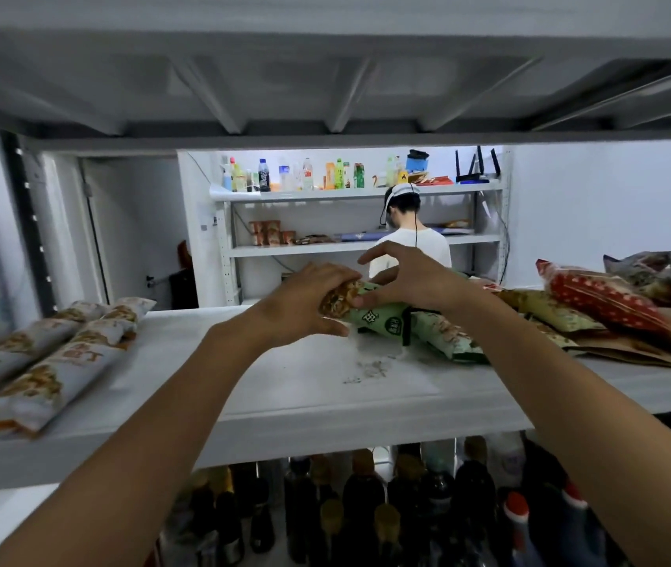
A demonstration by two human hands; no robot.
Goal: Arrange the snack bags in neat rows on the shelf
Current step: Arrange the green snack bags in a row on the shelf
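A green snack bag [378, 319] with a brown printed end lies on the white shelf [284, 386] near the middle. My left hand [305, 304] grips its brown end, fingers over the top and thumb underneath. My right hand [407, 276] hovers over the same bag with fingers spread and curved, thumb touching the bag's upper side. A second green bag [448, 337] lies just right of it. Two pale grey-and-orange bags [51, 362] lie side by side at the left. A loose heap of bags, one red [607, 300], fills the right end.
The underside of the upper shelf [325, 75] hangs low overhead. Dark bottles [366, 505] stand on the level below. Crumbs [370, 368] dot the shelf. Behind the open rack, a person in a white shirt [407, 239] faces another shelf unit with drinks.
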